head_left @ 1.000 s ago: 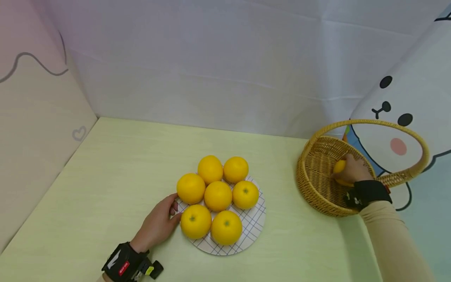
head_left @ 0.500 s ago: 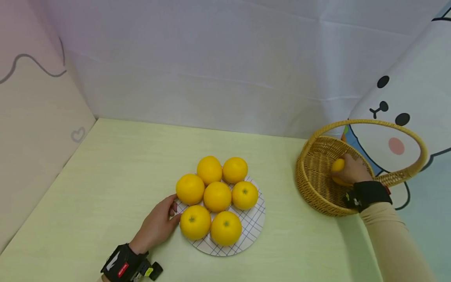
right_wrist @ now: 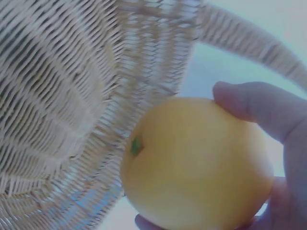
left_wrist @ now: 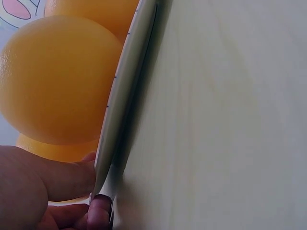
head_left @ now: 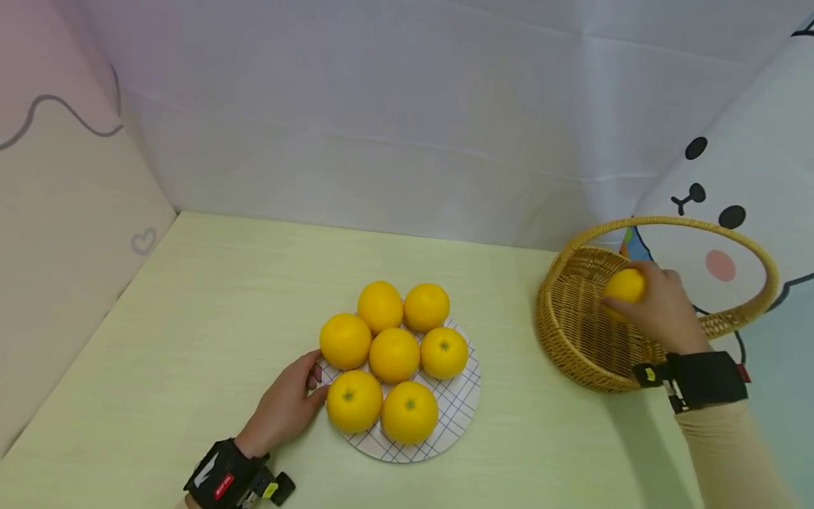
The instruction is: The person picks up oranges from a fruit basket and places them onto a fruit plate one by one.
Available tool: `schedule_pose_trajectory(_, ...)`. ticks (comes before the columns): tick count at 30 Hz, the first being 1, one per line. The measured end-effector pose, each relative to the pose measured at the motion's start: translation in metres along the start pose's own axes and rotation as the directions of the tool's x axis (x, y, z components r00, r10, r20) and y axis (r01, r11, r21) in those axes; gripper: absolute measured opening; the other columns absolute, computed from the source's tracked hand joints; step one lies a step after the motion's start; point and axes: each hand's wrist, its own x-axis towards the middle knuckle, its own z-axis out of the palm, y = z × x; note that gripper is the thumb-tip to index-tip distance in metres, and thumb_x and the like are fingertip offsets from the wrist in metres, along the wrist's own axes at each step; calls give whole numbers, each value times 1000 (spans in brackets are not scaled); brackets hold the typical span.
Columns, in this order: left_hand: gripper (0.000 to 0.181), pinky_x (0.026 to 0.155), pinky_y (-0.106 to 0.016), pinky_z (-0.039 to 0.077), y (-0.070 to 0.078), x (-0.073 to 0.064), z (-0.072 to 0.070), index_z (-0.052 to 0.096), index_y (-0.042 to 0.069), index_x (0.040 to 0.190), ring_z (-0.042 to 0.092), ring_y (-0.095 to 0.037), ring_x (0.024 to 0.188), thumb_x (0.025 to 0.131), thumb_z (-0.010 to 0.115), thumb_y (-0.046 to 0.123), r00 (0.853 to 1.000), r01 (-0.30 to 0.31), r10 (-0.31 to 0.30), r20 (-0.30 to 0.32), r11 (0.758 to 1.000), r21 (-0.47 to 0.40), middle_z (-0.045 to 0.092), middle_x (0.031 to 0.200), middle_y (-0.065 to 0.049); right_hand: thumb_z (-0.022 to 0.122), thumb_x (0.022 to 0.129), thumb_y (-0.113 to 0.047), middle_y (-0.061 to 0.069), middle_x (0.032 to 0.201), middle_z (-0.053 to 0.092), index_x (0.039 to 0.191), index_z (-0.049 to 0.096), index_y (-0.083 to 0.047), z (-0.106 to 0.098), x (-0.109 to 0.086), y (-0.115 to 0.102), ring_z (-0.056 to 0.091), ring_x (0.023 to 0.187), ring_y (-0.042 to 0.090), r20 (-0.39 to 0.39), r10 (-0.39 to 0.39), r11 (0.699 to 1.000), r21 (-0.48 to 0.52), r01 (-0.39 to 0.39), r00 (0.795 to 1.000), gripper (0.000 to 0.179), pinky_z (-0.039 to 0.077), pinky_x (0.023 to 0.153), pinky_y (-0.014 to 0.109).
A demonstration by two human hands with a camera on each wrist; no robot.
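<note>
My left hand (head_left: pixel 287 397) grips the left edge of a round checked plate (head_left: pixel 456 417). In the left wrist view the thumb lies on top of the plate's rim (left_wrist: pixel 115 103) and a fingertip shows below it. Several oranges (head_left: pixel 394 355) sit close together on this plate. Over at the right, my right hand (head_left: pixel 664 305) holds another orange (head_left: pixel 625 285) above the wicker basket (head_left: pixel 575 350), under its arched handle. The right wrist view shows thumb and fingers curled round that orange (right_wrist: pixel 196 163), its green stem spot facing the basket wall (right_wrist: pixel 105 120).
The basket handle (head_left: pixel 674 220) arches over the right forearm's path. A white cloth wall (head_left: pixel 381 127) rises behind the pale table (head_left: pixel 242 283), and a printed panel (head_left: pixel 763 177) stands behind the basket on the right.
My right hand has risen from inside the basket with the orange in its grip, moving slightly up and right. The left hand, plate and the oranges on it stay in place.
</note>
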Motion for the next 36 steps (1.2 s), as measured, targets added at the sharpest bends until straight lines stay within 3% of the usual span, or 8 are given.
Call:
schedule_pose_trajectory(5, 46, 69, -33, 38, 1, 0, 1, 51, -1, 128, 45, -17, 81, 86, 65, 12, 1000, -8, 8, -3, 1000, -1, 50, 89, -1, 66, 84, -44, 39, 121, 34, 139, 35, 7, -9, -20, -18, 40, 93, 46, -82, -37, 998, 39, 40, 996, 81, 43, 64, 53)
schedule_pose_trajectory(8, 44, 68, -32, 37, 1, -1, 0, 51, 0, 126, 44, -16, 80, 86, 65, 13, 1000, -3, 3, -4, 1000, 10, 49, 88, -1, 71, 82, -34, 34, 124, 37, 137, 39, 6, -10, -30, -33, 37, 100, 46, -161, -102, 990, 77, 116, 982, 76, 38, 71, 57)
schedule_pose_trajectory(12, 43, 68, -33, 37, 1, -2, -1, 51, 0, 125, 44, -17, 80, 86, 65, 12, 1000, -9, 9, -3, 1000, 13, 48, 87, -1, 81, 70, -12, 27, 124, 44, 131, 47, 4, -4, -43, -57, 38, 108, 42, -266, -268, 945, 116, 307, 926, 72, 34, 75, 57)
schedule_pose_trajectory(15, 45, 69, -33, 38, 0, -1, -1, 50, -1, 127, 44, -17, 81, 86, 65, 12, 1000, -15, 15, -5, 1000, 10, 49, 89, -1, 85, 61, -6, 23, 126, 47, 128, 50, 2, 5, -54, -74, 40, 112, 35, -292, -382, 899, 105, 426, 877, 76, 37, 80, 51)
schedule_pose_trajectory(21, 46, 69, -33, 38, -1, 1, -2, 50, -1, 128, 45, -17, 82, 86, 65, 12, 1000, -17, 17, -9, 1000, 13, 49, 89, -2, 86, 61, -15, 15, 132, 43, 129, 52, -7, 35, -77, -99, 45, 114, 24, -211, -496, 850, 78, 520, 842, 76, 44, 88, 28)
schedule_pose_trajectory(25, 47, 69, -33, 38, 0, 0, -2, 49, -2, 129, 45, -17, 82, 86, 64, 12, 1000, -14, 14, 0, 1000, 14, 50, 90, -2, 85, 64, -23, 14, 136, 42, 131, 51, -11, 60, -92, -111, 48, 114, 24, -160, -559, 811, 99, 576, 814, 75, 51, 83, 41)
schedule_pose_trajectory(30, 48, 69, -33, 38, 0, 0, -2, 49, -2, 129, 45, -17, 81, 86, 64, 12, 1000, -11, 11, -3, 1000, 10, 50, 89, -2, 83, 67, -29, 11, 137, 42, 132, 50, -16, 96, -107, -122, 50, 116, 22, -72, -616, 773, 136, 619, 785, 74, 51, 86, 40)
schedule_pose_trajectory(36, 48, 69, -33, 38, -1, 0, -2, 49, -2, 130, 44, -17, 81, 86, 65, 13, 1000, -7, 7, 2, 1000, 11, 50, 90, -2, 84, 64, -32, 8, 137, 44, 130, 51, -22, 126, -119, -131, 49, 118, 21, -60, -622, 762, 182, 621, 781, 75, 50, 87, 41)
